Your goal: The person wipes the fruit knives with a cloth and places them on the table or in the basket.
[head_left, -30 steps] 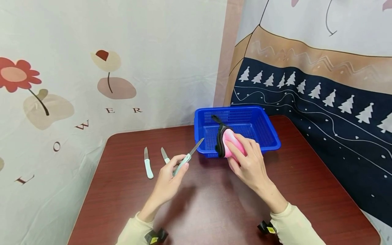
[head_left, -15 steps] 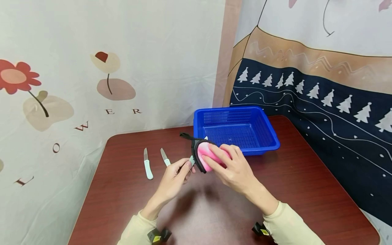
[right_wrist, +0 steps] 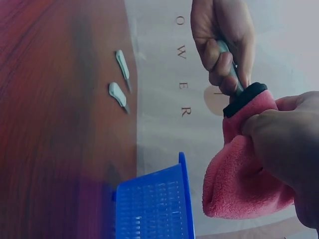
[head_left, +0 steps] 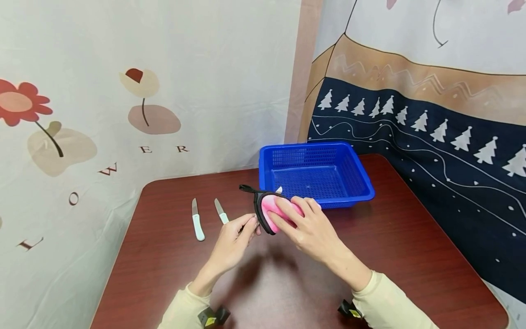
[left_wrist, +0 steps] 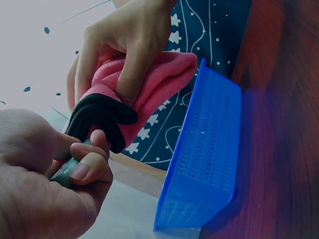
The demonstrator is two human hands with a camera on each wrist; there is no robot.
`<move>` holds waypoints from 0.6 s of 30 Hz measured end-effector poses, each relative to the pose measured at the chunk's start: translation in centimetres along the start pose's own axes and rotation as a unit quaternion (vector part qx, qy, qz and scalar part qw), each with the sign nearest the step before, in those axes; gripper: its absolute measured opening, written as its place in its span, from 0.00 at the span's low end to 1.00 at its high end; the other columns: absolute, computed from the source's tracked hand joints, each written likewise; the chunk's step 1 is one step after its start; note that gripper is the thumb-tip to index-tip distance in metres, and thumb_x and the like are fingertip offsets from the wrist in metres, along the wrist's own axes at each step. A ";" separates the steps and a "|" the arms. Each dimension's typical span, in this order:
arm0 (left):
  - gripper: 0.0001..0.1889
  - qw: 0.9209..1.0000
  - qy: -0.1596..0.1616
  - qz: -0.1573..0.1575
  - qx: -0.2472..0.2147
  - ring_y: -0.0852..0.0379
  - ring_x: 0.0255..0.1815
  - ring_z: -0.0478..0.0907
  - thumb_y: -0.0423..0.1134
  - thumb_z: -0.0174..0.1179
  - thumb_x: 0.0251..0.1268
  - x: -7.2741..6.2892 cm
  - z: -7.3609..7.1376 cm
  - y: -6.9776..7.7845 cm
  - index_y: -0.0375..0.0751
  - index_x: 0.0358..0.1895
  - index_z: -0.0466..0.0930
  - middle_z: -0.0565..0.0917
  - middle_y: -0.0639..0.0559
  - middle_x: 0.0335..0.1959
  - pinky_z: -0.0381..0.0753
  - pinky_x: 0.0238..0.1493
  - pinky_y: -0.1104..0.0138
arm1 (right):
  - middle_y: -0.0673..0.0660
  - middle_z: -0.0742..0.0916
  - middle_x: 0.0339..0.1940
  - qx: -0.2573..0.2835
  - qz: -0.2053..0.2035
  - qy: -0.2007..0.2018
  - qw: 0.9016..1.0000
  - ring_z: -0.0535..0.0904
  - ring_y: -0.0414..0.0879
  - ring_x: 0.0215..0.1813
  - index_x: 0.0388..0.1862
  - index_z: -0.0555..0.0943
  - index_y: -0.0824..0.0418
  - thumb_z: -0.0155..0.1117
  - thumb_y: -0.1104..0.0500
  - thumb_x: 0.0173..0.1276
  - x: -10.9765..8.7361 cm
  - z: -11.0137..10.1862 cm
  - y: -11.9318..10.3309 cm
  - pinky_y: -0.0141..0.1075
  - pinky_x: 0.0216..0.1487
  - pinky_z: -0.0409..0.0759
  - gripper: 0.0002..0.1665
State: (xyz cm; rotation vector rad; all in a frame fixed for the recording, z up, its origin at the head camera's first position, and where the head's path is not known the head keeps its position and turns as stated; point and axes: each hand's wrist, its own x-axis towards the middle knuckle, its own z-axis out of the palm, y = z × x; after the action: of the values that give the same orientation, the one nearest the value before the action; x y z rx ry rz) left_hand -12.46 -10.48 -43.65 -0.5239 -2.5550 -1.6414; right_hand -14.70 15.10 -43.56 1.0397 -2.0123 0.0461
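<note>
My left hand (head_left: 233, 240) grips the pale green handle (right_wrist: 224, 47) of a small knife, its fingers curled round it in both wrist views. From above and the right, my right hand (head_left: 314, 228) holds a fluffy pink cloth (right_wrist: 244, 174) with black trim and a hanging loop (head_left: 246, 188). The black edge (left_wrist: 94, 112) of the cloth lies right at the left fingertips, and the cloth covers most of the blade. A pale pointed tip (head_left: 279, 189) shows past the cloth's far side in the head view.
Two more small knives, a left one (head_left: 198, 227) and one nearer the hands (head_left: 221, 211), lie on the dark red table (head_left: 164, 274). A blue perforated basket (head_left: 367, 196) stands at the back, just beyond the hands. Printed curtains hang behind the table.
The right hand has brought the pink cloth left and down from the basket onto the knife in the left hand. Over the last half second the cloth has shifted slightly closer to the left fingers.
</note>
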 end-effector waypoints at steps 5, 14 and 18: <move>0.19 0.999 -0.025 -0.014 -0.038 0.67 0.23 0.67 0.42 0.52 0.95 -0.1 -0.2 0.1 0.43 0.37 0.84 0.71 0.55 0.23 0.67 0.26 0.72 | 0.60 0.87 0.70 -0.005 0.024 -0.006 1.000 0.81 0.60 0.58 0.70 0.89 0.50 0.54 0.59 0.88 -0.2 0.2 0.5 0.52 0.55 0.85 0.22; 0.18 0.997 -0.045 -0.029 -0.059 0.68 0.23 0.66 0.40 0.50 0.95 -0.4 -0.4 0.2 0.40 0.43 0.86 0.72 0.53 0.25 0.65 0.25 0.74 | 0.62 0.86 0.74 0.007 0.071 -0.013 0.997 0.81 0.62 0.58 0.73 0.87 0.51 0.59 0.58 0.86 -0.6 0.1 2.0 0.55 0.56 0.86 0.23; 0.17 0.995 -0.051 -0.044 -0.071 0.68 0.24 0.66 0.40 0.50 0.95 -0.5 -0.4 0.2 0.39 0.46 0.87 0.72 0.53 0.26 0.65 0.26 0.74 | 0.64 0.86 0.74 0.008 0.094 -0.013 0.996 0.81 0.63 0.60 0.75 0.86 0.51 0.62 0.57 0.85 -1.2 0.1 2.9 0.57 0.56 0.85 0.23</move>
State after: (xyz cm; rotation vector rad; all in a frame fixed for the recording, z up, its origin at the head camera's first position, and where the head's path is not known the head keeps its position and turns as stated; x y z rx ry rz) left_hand -12.00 -10.83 -43.40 -0.5255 -2.5798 -1.8838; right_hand -16.38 17.74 -43.50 0.8626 -2.1303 0.1493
